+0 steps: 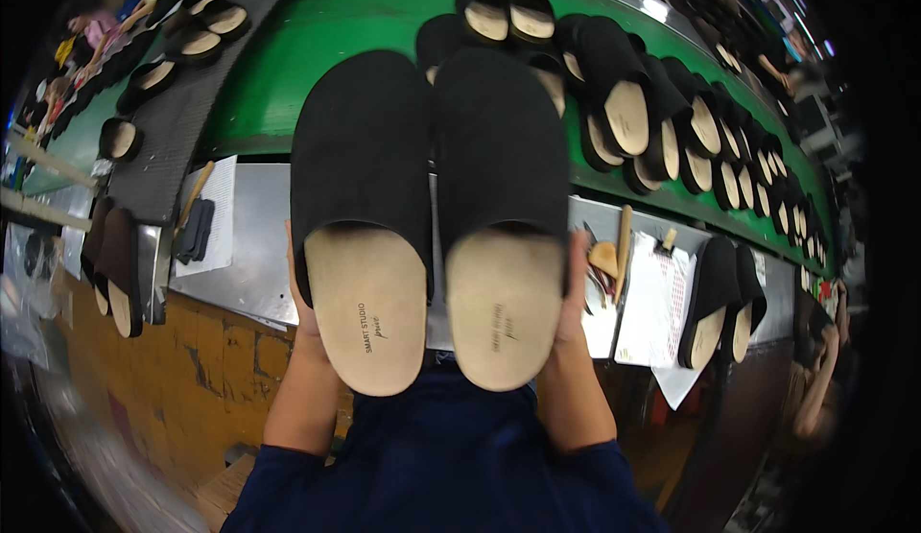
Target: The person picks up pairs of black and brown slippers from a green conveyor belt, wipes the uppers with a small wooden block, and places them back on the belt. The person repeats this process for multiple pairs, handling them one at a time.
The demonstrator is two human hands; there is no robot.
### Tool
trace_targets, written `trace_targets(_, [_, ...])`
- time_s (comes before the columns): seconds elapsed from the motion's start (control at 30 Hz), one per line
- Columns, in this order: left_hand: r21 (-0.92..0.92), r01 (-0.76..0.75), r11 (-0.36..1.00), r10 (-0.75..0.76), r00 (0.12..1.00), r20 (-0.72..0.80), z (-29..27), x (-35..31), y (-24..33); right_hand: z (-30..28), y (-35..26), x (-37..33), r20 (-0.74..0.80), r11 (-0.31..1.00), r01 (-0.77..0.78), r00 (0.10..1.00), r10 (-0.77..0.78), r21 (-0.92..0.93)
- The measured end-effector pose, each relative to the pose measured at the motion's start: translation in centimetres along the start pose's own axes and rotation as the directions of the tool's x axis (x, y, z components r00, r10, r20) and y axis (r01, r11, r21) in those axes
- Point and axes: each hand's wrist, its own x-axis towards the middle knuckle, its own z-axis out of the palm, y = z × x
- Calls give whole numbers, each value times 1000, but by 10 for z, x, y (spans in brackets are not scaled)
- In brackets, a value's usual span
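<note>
Two black closed-toe clogs with beige footbeds are held up side by side in front of me, toes pointing away. The left clog point(361, 140) is gripped along its outer side by my left hand point(304, 293). Around the outer edge of the right clog point(501, 140) my right hand point(574, 288) is closed. Most of the fingers on both hands are hidden behind and under the shoes. Dark lettering marks both footbeds; it looks blurred on the right one.
A green conveyor belt point(288, 82) beyond carries many black clogs point(628, 116) at right. On the metal table point(245, 284) lie paper sheets point(657, 303), a wooden-handled tool point(623, 245) and another black pair point(710, 307). Brown clogs point(117, 274) stand at left. Other people work along both sides.
</note>
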Motion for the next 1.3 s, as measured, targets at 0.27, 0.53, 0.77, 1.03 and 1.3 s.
trace_targets(0.27, [344, 158, 925, -38, 943, -332, 2, 9, -13, -10, 3, 12, -143, 920, -71, 990, 16, -387])
trace_targets(0.53, [352, 176, 919, -49, 938, -342, 5, 11, -13, -21, 10, 14, -166, 904, -86, 986, 17, -420])
trace_targets(0.77, [488, 137, 862, 23, 951, -308, 7, 15, -21, -47, 15, 3, -201, 982, -168, 968, 147, -90])
trace_targets(1.03, [-2, 27, 1000, -26, 993, 118, -17, 0, -13, -58, 13, -7, -64, 928, -90, 991, 121, 362])
trace_targets(1.3, [102, 100, 990, -97, 995, -35, -81, 30, -51, -53, 37, -5, -48, 973, -172, 982, 181, 154])
